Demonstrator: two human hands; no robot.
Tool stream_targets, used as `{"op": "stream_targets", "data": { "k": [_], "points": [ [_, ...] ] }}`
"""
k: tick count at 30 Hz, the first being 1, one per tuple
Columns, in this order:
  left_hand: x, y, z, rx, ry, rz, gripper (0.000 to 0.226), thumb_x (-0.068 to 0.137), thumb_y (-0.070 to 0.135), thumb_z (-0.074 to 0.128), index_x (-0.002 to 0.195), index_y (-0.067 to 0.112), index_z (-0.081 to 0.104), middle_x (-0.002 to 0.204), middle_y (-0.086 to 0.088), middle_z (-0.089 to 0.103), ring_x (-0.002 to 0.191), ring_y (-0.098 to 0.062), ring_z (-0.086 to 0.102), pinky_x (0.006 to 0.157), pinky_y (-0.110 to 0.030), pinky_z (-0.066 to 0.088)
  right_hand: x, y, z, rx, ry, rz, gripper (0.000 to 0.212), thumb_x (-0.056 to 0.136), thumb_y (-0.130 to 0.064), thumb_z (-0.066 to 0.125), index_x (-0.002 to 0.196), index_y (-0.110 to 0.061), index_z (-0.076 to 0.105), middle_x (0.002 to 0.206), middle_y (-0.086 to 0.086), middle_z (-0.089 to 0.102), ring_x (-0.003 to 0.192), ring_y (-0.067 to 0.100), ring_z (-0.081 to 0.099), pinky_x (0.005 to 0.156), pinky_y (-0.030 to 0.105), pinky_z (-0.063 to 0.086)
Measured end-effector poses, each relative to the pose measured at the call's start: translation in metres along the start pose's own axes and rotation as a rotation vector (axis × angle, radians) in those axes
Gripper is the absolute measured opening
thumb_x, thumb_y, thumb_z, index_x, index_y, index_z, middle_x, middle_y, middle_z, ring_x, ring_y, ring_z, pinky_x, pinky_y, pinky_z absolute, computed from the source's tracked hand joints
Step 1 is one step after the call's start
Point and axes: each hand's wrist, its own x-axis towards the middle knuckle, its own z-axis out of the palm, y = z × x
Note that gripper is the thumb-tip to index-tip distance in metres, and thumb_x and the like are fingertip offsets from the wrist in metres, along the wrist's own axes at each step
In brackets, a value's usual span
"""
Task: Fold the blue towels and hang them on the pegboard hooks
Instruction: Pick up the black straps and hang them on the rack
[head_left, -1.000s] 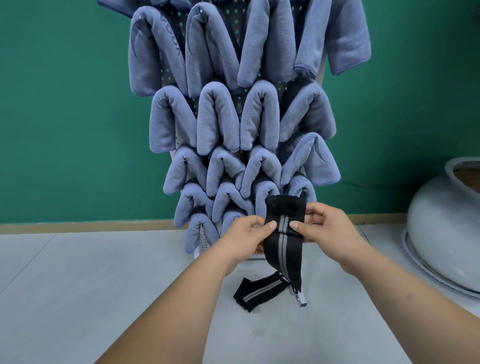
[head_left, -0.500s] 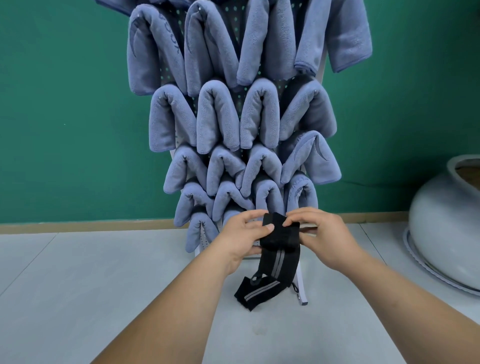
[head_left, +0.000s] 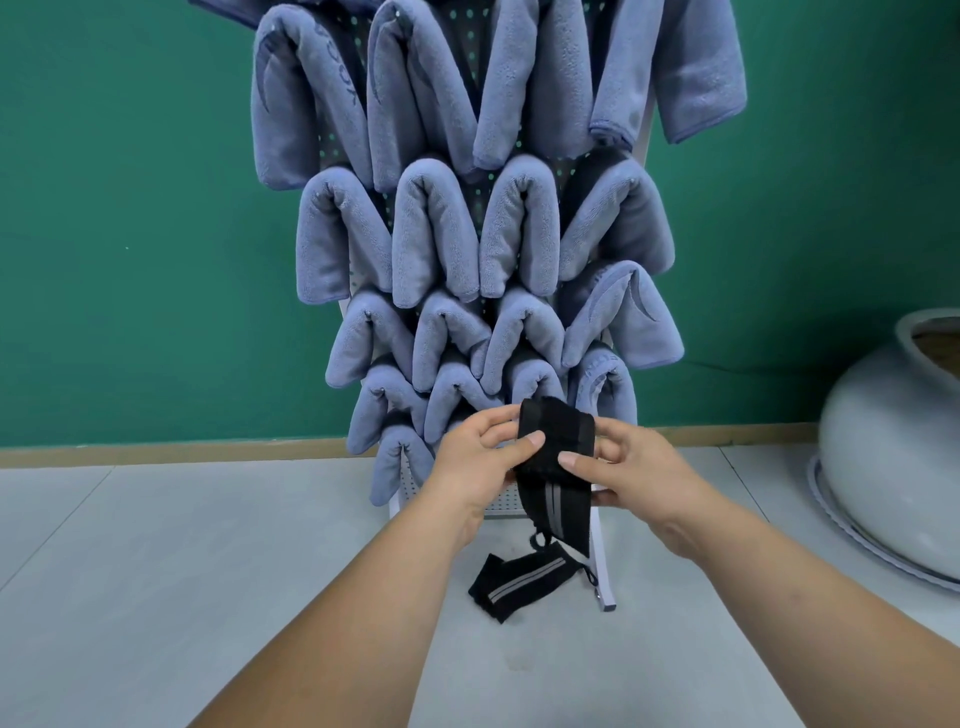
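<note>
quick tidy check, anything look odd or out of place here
The left hand and right hand pinch a black striped strap, unlike the blue towels hung behind; its tail lies on the floor.

You can see stitched lettering on the top-left towel (head_left: 306, 104) and a lower-right towel (head_left: 605, 384); neither is legible.

towels (head_left: 434, 234) on pegboard (head_left: 470, 195) | strap (head_left: 556, 467) before it | pot (head_left: 898, 447) right

A black strap (head_left: 563, 512) with grey stripes, a pale round pot (head_left: 893, 457) at right, green wall (head_left: 130, 208) behind.
</note>
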Motion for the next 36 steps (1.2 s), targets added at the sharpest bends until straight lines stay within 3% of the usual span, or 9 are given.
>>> {"op": "stream_targets", "data": {
  "k": [5, 8, 14, 18, 21, 24, 29, 32, 36],
  "points": [
    [-0.006, 0.001, 0.003, 0.127, -0.04, -0.18, 0.037, 0.099, 0.048, 0.069, 0.117, 0.016, 0.074, 0.097, -0.001, 0.081, 0.085, -0.017, 0.079, 0.076, -0.037, 0.065, 0.003, 0.001, 0.001, 0.006, 0.099, -0.084, 0.047, 0.091, -0.006, 0.08, 0.133, -0.022, 0.066, 0.107, 0.011, 0.079, 0.093, 0.031, 0.077, 0.079, 0.038, 0.064],
    [-0.006, -0.001, 0.003, 0.154, -0.054, -0.233, 0.041, 0.101, 0.053, 0.064, 0.114, 0.015, 0.075, 0.088, 0.001, 0.079, 0.084, -0.02, 0.079, 0.083, -0.045, 0.066, 0.003, 0.003, -0.001, -0.113, 0.165, -0.132, 0.047, 0.089, -0.005, 0.082, 0.129, -0.025, 0.067, 0.102, 0.007, 0.08, 0.087, 0.03, 0.079, 0.079, 0.038, 0.065],
    [0.0, 0.005, 0.0, -0.132, -0.1, -0.381, 0.058, 0.102, 0.061, 0.055, 0.123, 0.01, 0.072, 0.111, -0.011, 0.08, 0.103, -0.027, 0.077, 0.098, -0.05, 0.059, 0.004, 0.006, -0.01, -0.419, 0.222, -0.264, 0.032, 0.085, -0.004, 0.084, 0.106, -0.027, 0.073, 0.097, -0.011, 0.078, 0.089, 0.008, 0.074, 0.086, 0.03, 0.059],
    [0.001, 0.003, -0.003, -0.26, -0.09, -0.365, 0.041, 0.101, 0.046, 0.066, 0.104, 0.006, 0.075, 0.115, -0.017, 0.077, 0.101, -0.031, 0.076, 0.095, -0.048, 0.06, 0.003, 0.012, -0.012, -0.619, 0.183, -0.311, 0.044, 0.084, 0.01, 0.075, 0.097, -0.032, 0.077, 0.102, -0.024, 0.076, 0.102, -0.002, 0.071, 0.094, 0.023, 0.054],
    [0.006, -0.007, -0.004, -0.223, -0.079, -0.282, 0.02, 0.101, 0.014, 0.068, 0.115, 0.001, 0.074, 0.118, -0.021, 0.075, 0.095, -0.025, 0.076, 0.087, -0.039, 0.063, 0.006, 0.017, -0.011, -0.67, 0.16, -0.3, 0.054, 0.086, 0.014, 0.069, 0.097, -0.038, 0.08, 0.117, -0.025, 0.072, 0.106, -0.005, 0.068, 0.098, 0.012, 0.048],
    [0.011, -0.02, -0.005, -0.16, -0.003, -0.25, 0.03, 0.097, -0.004, 0.068, 0.126, 0.004, 0.069, 0.115, -0.016, 0.078, 0.094, -0.023, 0.078, 0.077, -0.032, 0.064, 0.01, 0.021, -0.009, -0.471, 0.126, -0.175, 0.049, 0.1, 0.006, 0.054, 0.104, -0.034, 0.081, 0.125, -0.009, 0.072, 0.108, 0.007, 0.072, 0.101, 0.031, 0.057],
    [0.016, -0.039, 0.006, -0.021, 0.082, -0.168, 0.033, 0.096, -0.006, 0.066, 0.124, 0.013, 0.069, 0.112, -0.008, 0.08, 0.106, -0.027, 0.076, 0.099, -0.043, 0.06, 0.01, 0.027, 0.002, -0.087, 0.129, 0.149, 0.021, 0.109, -0.031, 0.056, 0.125, -0.023, 0.066, 0.115, 0.005, 0.076, 0.097, 0.023, 0.078, 0.09, 0.048, 0.064],
    [0.016, -0.057, 0.019, 0.088, 0.116, -0.142, 0.026, 0.101, 0.001, 0.06, 0.117, 0.018, 0.071, 0.113, -0.005, 0.079, 0.108, -0.025, 0.075, 0.101, -0.045, 0.059, 0.014, 0.041, 0.011, -0.18, 0.154, 0.17, 0.018, 0.108, -0.019, 0.058, 0.124, -0.013, 0.063, 0.108, 0.011, 0.077, 0.096, 0.03, 0.077, 0.08, 0.048, 0.066],
    [0.012, -0.078, 0.028, 0.25, 0.127, -0.159, 0.021, 0.102, 0.021, 0.054, 0.11, 0.036, 0.067, 0.111, 0.002, 0.076, 0.104, -0.022, 0.073, 0.098, -0.048, 0.059, 0.02, 0.063, 0.017, -0.571, 0.226, 0.049, 0.018, 0.102, -0.026, 0.063, 0.12, -0.021, 0.06, 0.106, 0.001, 0.076, 0.098, 0.027, 0.072, 0.088, 0.051, 0.06]
  ]
}}
